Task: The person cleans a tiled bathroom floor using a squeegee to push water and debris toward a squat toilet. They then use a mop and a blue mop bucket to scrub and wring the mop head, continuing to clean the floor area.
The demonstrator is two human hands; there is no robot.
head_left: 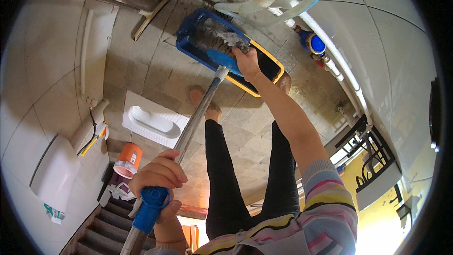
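Note:
My left hand point(158, 177) is closed around the mop's pole, just by its blue plastic grip point(153, 203). The grey metal pole point(193, 125) slants up and away to a blue mop head point(224, 60) tilted inside a long mop bucket. That bucket has a blue half point(188, 49) with murky water and a dark half with a yellow rim point(281, 68). Bent over the mop head, my right hand point(247, 63) has its fingers closed at the wet grey mop fibres point(231, 38). The fingertips are partly hidden.
A white squat toilet point(153, 120) is set in the tiled floor on the left, near an orange tub point(128, 158). A floor squeegee point(153, 15) lies at the far left. White pipes point(325, 38) and a clear hose point(245, 12) run beyond the bucket and along the right wall.

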